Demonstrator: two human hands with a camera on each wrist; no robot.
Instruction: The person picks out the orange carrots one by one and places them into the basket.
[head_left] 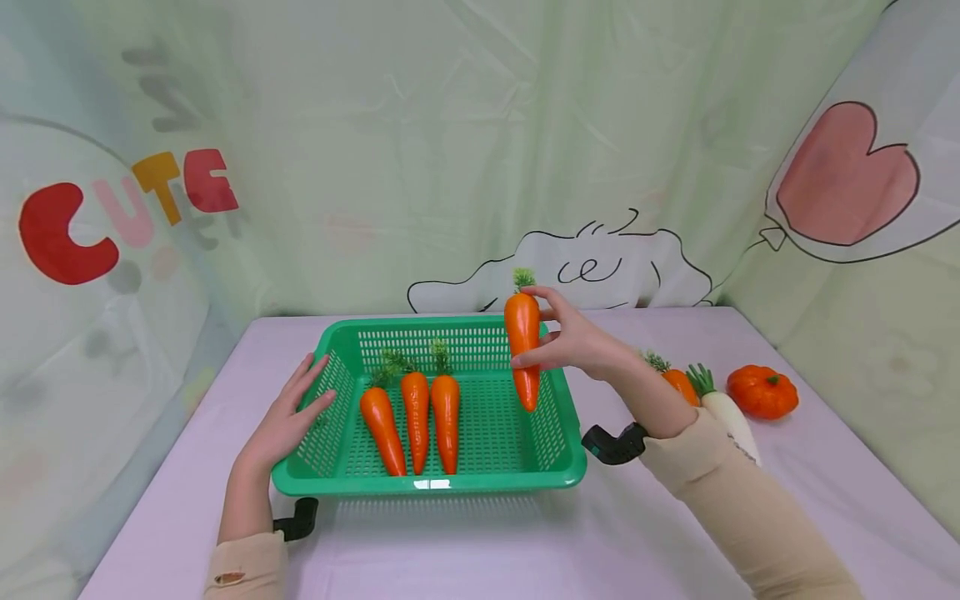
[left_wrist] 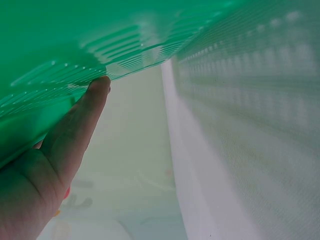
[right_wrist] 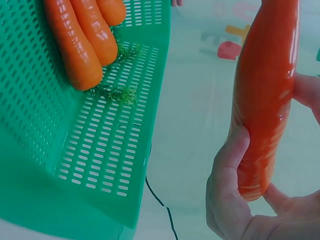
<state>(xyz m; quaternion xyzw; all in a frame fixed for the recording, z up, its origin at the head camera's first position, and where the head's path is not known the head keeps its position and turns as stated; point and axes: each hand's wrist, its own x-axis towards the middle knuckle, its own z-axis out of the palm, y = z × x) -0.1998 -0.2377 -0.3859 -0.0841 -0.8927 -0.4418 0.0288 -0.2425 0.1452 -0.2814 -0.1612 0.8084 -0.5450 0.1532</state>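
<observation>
Curtain (head_left: 375,158): we see creased pale green
Letters (head_left: 162,179): we read "CUTE" at left
Heart balloon (head_left: 858,167): printed at our right
Table (head_left: 450,550): we find it pale lilac

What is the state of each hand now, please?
Left hand: open, at the side of the basket.
Right hand: closed, holding a carrot.

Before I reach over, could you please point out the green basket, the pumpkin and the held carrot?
Green basket (head_left: 480,482): head view, front rim.
Pumpkin (head_left: 763,397): head view, skin below stem.
Held carrot (right_wrist: 263,90): right wrist view, mid-body.
</observation>
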